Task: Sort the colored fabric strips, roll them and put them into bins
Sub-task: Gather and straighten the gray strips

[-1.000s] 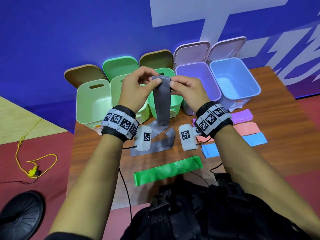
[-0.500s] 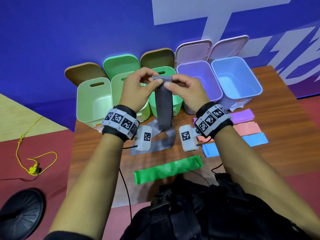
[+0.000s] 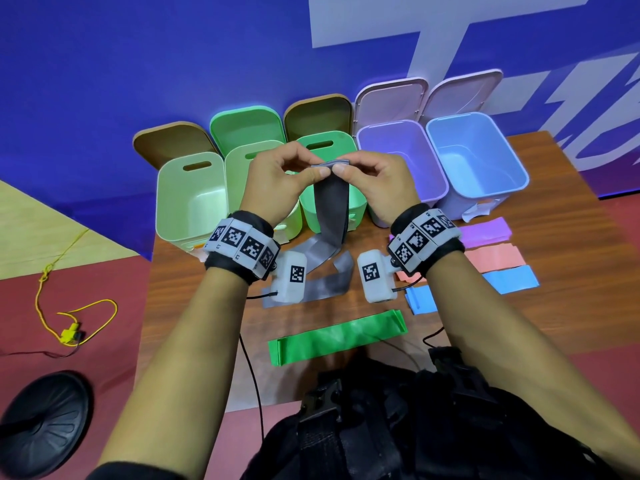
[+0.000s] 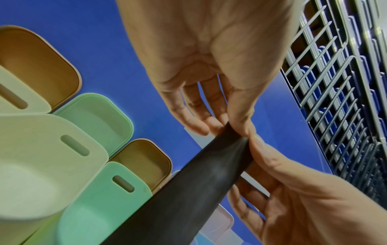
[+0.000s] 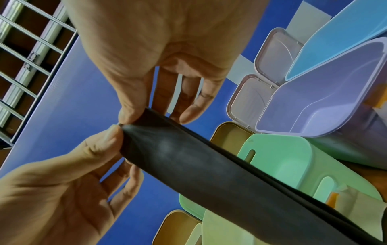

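Both hands are raised in front of the bins and hold one grey strip [image 3: 330, 209] by its top end. My left hand [image 3: 317, 168] pinches the end's left side between thumb and fingers, and my right hand [image 3: 344, 167] pinches the right side, so the thumbs nearly touch. The strip hangs down, and its lower part lies crumpled on the wooden table [image 3: 571, 237]. The left wrist view shows the left hand [image 4: 230, 127] pinching the dark strip [image 4: 199, 182]. The right wrist view shows the right hand [image 5: 146, 114] on the strip [image 5: 209, 165].
A row of open bins stands at the table's back: pale green [image 3: 166, 202], light green [image 3: 239, 161], green [image 3: 356, 202], purple [image 3: 433, 157] and blue [image 3: 512, 161]. A green strip [image 3: 336, 337] lies near me. Purple [image 3: 485, 232], pink [image 3: 495, 258] and blue [image 3: 509, 278] strips lie at the right.
Both hands stay raised with the grey strip. The thumbs have drawn closer together at its top end, which now looks bunched and turned over. The hanging part has barely moved.
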A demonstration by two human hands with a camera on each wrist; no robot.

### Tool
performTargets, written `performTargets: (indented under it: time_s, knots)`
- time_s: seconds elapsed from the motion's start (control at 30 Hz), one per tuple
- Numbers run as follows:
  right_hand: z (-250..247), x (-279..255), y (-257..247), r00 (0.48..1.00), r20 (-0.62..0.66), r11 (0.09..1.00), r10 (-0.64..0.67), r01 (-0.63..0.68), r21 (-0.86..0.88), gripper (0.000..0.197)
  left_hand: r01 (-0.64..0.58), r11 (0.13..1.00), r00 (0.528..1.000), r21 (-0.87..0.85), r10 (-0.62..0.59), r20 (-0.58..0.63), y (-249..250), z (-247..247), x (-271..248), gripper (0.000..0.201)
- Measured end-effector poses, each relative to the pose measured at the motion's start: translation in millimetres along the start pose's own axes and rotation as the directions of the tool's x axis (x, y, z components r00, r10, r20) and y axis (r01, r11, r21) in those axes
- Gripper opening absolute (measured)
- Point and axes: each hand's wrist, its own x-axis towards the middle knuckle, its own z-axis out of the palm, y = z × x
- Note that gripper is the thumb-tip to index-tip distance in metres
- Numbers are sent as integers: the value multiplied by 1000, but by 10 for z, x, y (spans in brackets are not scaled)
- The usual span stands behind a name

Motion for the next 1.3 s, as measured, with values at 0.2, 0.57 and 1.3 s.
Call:
performTargets:
  time_s: [0.2,0.57,1.3]
  knots:
    - [-4,-27,36,999,36,1000,-1,1,-25,12,-15,1000,999,-25,16,49,-33,14,-11,8]
    - [-10,-63,68,998,56,997,20,-24,66,9,14,996,999,-91,-10,44,-58,38,3,10]
    - [-335,-27,283,976,-95,980,197,-196,20,21,586,771,803,-248,-513,303,-821,573,102,29]
